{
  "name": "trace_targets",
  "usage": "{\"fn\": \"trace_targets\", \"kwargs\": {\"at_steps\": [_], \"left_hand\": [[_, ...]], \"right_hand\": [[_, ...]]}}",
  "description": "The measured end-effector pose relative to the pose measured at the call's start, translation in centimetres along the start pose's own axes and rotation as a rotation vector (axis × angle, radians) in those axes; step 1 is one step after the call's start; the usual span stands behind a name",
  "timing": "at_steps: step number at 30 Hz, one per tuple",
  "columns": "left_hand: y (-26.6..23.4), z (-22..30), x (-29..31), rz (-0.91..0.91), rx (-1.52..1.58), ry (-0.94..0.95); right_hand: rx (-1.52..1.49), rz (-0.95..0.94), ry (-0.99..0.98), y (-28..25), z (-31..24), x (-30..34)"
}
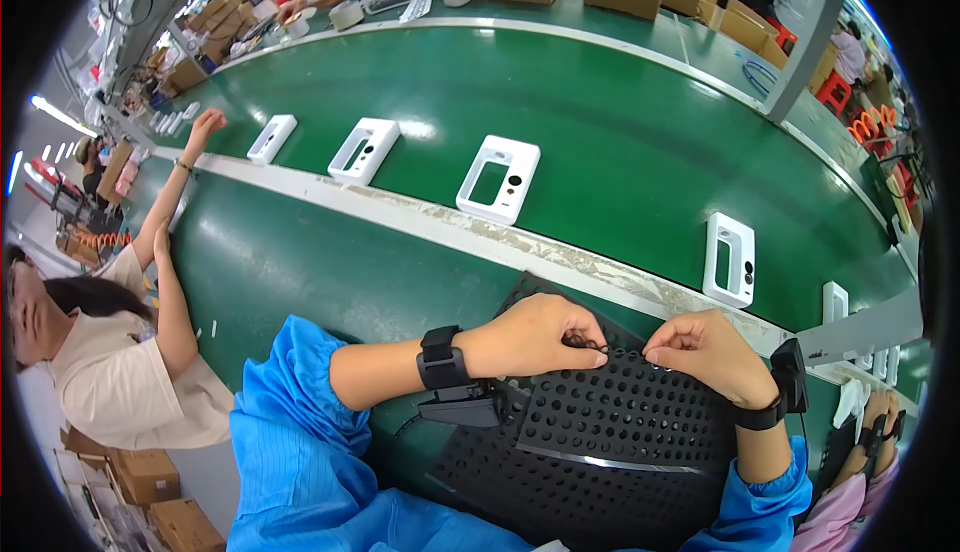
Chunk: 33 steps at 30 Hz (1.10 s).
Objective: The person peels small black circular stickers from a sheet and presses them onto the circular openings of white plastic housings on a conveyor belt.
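Note:
My left hand [530, 336] is closed over the upper part of a black perforated sheet [620, 412], its thumb and fingers pinched around small black pieces. Opposite it, my right hand [708, 354] also has its fingertips pinched together above the same sheet; anything between them is too small to make out. Rows of round holes cover the sheet, which lies on top of other dark perforated sheets [500, 477] on the green table. Both wrists carry black strapped devices.
Beyond a pale rail [430, 210], white plastic housings [518, 155] with rectangular windows sit spaced along a green conveyor belt [620, 142]. On the left, a co-worker [140, 372] reaches toward the belt. Another person's hands [878, 422] are at the right edge. A metal post [860, 337] stands nearby.

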<state>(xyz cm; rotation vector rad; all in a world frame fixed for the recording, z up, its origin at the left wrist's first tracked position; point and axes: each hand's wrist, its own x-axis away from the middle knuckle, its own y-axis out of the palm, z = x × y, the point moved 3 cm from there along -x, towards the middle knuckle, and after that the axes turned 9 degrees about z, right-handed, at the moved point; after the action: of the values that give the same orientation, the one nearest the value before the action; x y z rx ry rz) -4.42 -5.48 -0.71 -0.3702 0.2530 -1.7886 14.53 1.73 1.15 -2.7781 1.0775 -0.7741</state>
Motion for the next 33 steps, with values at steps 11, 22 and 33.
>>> {"fn": "trace_targets", "kwargs": {"at_steps": [11,22,33], "left_hand": [[1.3,-0.9,-3.7,-0.048,0.022,-0.078],[3.9,-3.0,-7.8,0.004,0.062,-0.111],[5.0,5.5,-5.6,-0.074,-0.203,-0.114]], "right_hand": [[0.157,0.011,-0.297,-2.8,2.9,-1.7],[0.073,0.103,-0.406,-7.3,6.0,-2.6],[0.034,0.054,-0.429,-7.7,5.7,-1.2]]}}
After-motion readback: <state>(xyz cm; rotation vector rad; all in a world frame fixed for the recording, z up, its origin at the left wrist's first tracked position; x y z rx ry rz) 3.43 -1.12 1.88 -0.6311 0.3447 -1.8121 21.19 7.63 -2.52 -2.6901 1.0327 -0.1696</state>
